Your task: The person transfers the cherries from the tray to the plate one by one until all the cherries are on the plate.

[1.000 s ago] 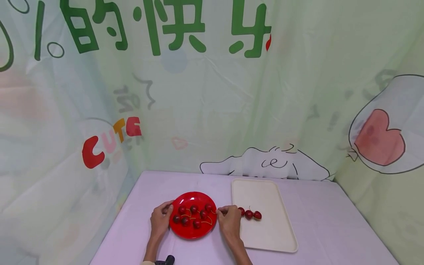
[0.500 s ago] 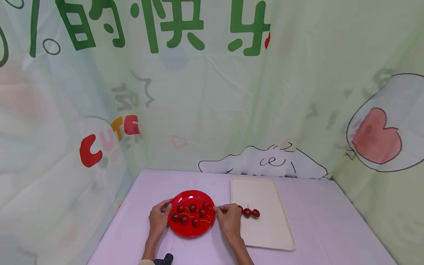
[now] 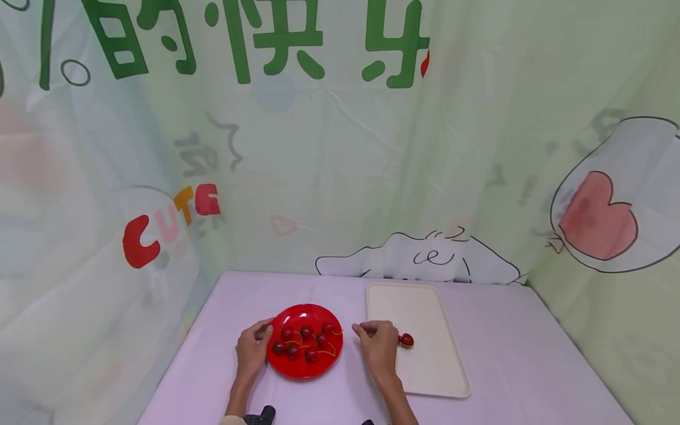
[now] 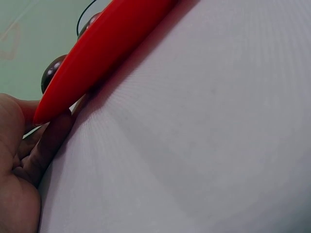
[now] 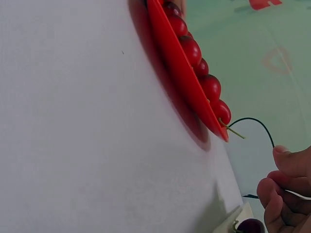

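A red plate (image 3: 305,370) carries several dark red cherries (image 3: 311,355) with yellow-green stems. My left hand (image 3: 252,350) grips its left rim, thumb at the top and fingers underneath. In the left wrist view, the plate (image 4: 104,58) slants between that thumb and the fingers. My right hand (image 3: 381,348) is apart from the plate, over the left side of a cream tray, its fingers loosely bent and holding nothing. In the right wrist view, a stem (image 5: 236,132) pokes over the plate's rim, short of the right thumb. A cherry (image 3: 406,340) shows on the tray beyond the right hand.
The cream tray (image 3: 430,372) lies on the pale lilac tabletop (image 3: 504,342), right of the plate. A printed curtain (image 3: 345,177) encloses the table at the back and sides. A black strap piece (image 3: 262,415) sits by the left wrist.
My right hand has let go at the plate's right rim, by a cherry stem, and moved right, covering more cherries on the tray. My left hand keeps its grip on the plate.
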The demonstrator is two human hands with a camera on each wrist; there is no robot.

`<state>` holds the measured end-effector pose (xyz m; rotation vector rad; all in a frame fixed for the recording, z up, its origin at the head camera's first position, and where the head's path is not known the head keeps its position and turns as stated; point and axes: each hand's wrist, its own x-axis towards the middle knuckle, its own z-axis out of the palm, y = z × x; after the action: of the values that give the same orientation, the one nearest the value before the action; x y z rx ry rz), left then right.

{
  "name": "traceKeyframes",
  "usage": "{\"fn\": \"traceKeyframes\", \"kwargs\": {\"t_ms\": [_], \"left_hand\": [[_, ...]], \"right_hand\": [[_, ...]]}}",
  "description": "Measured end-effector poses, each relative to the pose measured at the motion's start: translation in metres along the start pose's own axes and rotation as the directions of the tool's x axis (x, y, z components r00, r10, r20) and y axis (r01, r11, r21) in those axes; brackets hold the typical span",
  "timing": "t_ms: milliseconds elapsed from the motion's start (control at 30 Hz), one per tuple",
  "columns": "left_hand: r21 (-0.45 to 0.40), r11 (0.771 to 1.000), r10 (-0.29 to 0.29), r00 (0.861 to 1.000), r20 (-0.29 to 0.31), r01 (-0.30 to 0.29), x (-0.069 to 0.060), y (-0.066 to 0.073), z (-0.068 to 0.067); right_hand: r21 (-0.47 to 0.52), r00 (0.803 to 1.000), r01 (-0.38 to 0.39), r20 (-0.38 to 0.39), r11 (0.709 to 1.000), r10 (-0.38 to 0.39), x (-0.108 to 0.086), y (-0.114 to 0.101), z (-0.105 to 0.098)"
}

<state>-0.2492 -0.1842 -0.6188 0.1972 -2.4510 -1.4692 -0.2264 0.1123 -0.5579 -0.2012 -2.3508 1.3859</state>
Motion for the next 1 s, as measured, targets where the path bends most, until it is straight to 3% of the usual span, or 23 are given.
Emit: {"fn": "traceKeyframes", "kwargs": {"t_ms": [267, 433, 1000], "left_hand": [[-0.002, 1.000, -0.004, 1.000, -0.001, 0.004, -0.001, 0.002, 0.002], [-0.003, 1.000, 0.005, 1.000, -0.013, -0.005, -0.002, 0.002, 0.003], [0.003, 1.000, 0.003, 1.000, -0.002, -0.003, -0.004, 0.005, 0.000]], "right_hand": [[-0.016, 0.996, 0.049, -0.077, 0.999, -0.050, 0.009, 0.004, -0.024], [0.010, 0.996, 0.026, -0.090, 1.000, -0.025, 0.016, 0.007, -0.038], [-0.082, 0.979, 0.018, -0.201, 0.996, -0.034, 0.040, 0.023, -0.069]]}}
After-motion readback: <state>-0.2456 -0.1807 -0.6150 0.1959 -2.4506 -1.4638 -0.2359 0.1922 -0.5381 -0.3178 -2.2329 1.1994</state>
